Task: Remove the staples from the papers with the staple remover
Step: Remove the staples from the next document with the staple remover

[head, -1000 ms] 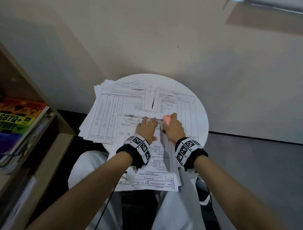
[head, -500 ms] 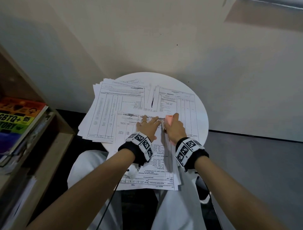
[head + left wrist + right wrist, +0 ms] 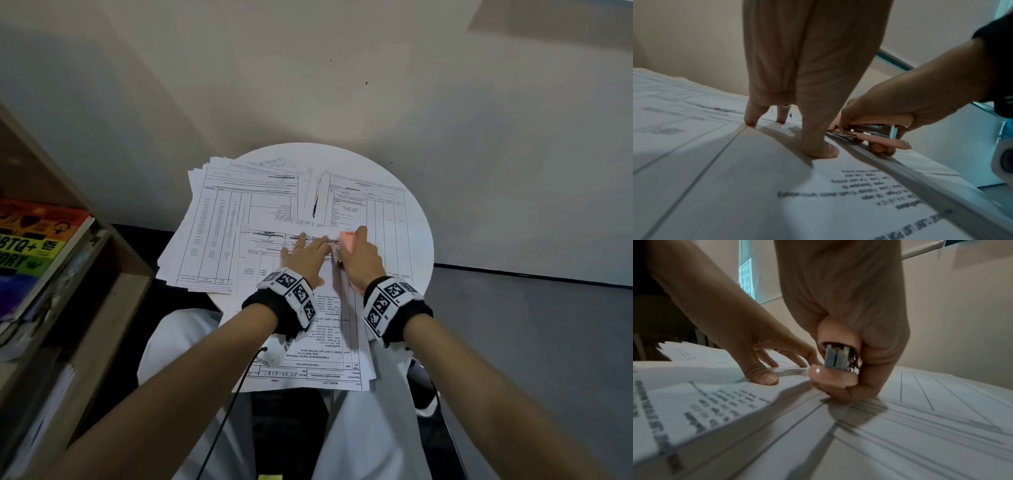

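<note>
Head view: both hands at the far end of the front stack of papers [image 3: 301, 359] on the round white table [image 3: 416, 236].

Left hand [image 3: 303, 258], fingers straight and spread, presses flat on the top sheet, thumb tip down on the page. Right hand [image 3: 359, 260], just beside it, is curled round a pink staple remover [image 3: 873, 131], squeezing it; metal nose low against the stack's edge. Staple itself too small to tell. More papers lie beyond the hands; bookshelf [image 3: 51, 274] well left of the table.
</note>
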A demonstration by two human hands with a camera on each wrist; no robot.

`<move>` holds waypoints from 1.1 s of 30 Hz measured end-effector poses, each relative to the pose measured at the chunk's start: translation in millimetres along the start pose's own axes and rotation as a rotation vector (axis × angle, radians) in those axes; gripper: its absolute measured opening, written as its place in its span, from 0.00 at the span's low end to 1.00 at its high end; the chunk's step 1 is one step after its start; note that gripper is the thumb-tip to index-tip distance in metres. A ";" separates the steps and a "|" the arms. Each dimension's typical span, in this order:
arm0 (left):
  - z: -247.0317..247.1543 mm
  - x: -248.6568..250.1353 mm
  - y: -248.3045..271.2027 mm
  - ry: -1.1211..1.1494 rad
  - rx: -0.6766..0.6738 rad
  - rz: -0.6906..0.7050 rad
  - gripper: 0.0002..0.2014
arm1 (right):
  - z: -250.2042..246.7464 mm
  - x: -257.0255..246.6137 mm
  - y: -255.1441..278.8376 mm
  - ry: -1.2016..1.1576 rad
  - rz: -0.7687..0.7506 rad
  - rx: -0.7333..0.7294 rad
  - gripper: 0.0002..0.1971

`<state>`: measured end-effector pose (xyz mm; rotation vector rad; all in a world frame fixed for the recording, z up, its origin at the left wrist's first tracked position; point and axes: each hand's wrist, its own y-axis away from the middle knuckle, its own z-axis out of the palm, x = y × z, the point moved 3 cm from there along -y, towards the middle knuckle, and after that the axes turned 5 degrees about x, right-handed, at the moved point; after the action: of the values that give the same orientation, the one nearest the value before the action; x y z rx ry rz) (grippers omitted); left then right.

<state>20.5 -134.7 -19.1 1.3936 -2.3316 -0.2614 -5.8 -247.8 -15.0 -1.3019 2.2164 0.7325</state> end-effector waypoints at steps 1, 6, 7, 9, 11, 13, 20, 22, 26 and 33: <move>0.4 -0.4 0.0 -0.001 0.007 0.001 0.40 | 0.8 -2.4 -0.9 0.005 0.007 0.003 0.23; 2.3 -1.8 2.2 0.002 0.035 0.017 0.40 | 6.3 -8.9 -1.5 0.061 0.033 0.040 0.25; 2.3 -1.6 2.7 0.000 0.031 0.018 0.40 | 7.3 -9.4 -1.5 0.080 0.029 0.047 0.25; 1.8 -1.0 3.1 -0.006 0.033 0.020 0.40 | 8.2 -10.5 -2.2 0.111 0.012 0.061 0.25; 1.3 -0.3 3.4 -0.010 0.046 0.017 0.39 | 8.8 -11.2 -3.1 0.122 -0.001 0.071 0.25; 1.9 -0.2 3.3 -0.009 0.046 0.016 0.39 | 8.8 -10.6 -4.1 0.117 -0.004 0.065 0.25; 1.8 -0.8 2.6 0.008 0.046 0.017 0.41 | 4.4 -10.5 -11.3 0.023 0.038 0.036 0.24; 0.9 -1.0 4.4 0.009 0.049 0.016 0.39 | 7.1 -12.4 -8.7 0.053 0.047 0.061 0.25; 0.0 -0.3 5.3 0.014 0.056 0.025 0.38 | 12.2 -17.5 -6.4 0.175 -0.021 0.127 0.26; 1.4 -1.2 3.0 0.007 0.055 0.025 0.38 | 7.9 -21.5 -20.9 0.057 0.040 0.119 0.25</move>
<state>18.0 -132.3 -19.6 1.3875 -2.3653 -0.1868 23.3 -237.4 -11.8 -1.2381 2.2996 0.5752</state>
